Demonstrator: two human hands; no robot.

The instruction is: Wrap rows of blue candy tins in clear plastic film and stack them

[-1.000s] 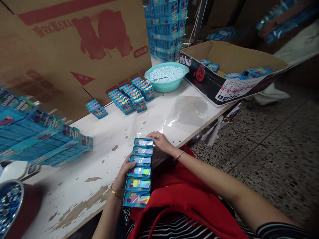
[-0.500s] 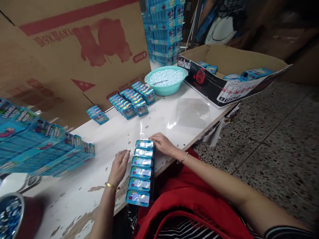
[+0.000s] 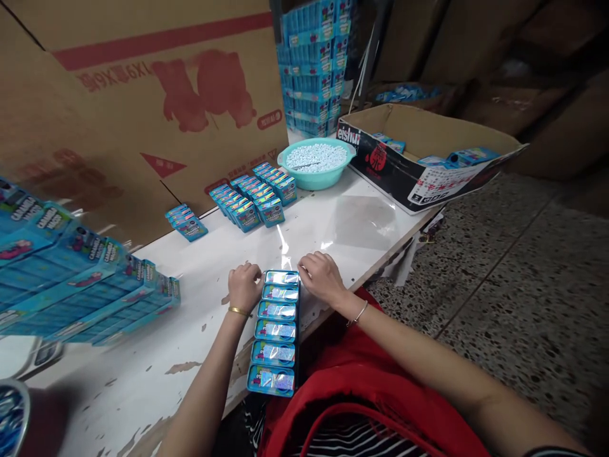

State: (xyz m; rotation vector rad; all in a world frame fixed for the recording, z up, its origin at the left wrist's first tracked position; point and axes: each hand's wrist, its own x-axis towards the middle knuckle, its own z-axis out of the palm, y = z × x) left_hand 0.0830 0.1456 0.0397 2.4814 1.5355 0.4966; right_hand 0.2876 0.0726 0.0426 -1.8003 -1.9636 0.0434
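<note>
A row of several blue tins with shiny tops lies at the table's front edge, running from near my body toward the back. At its far left corner is my left hand, fingers curled in a pinch; what it grips is too small to make out. My right hand is at the far right corner, its fingers also curled together, with anything between them hidden. Clear, glossy film shows on the table just beyond the row.
Small blue packs stand in rows before a large cardboard box. A teal basin holds white pellets. Right of it sits an open carton. Stacked blue boxes stand left, above a metal-rimmed bowl.
My left hand has moved up and right to the row's far corner and its fingers have closed. My right hand has curled its fingers. The view has shifted slightly.
</note>
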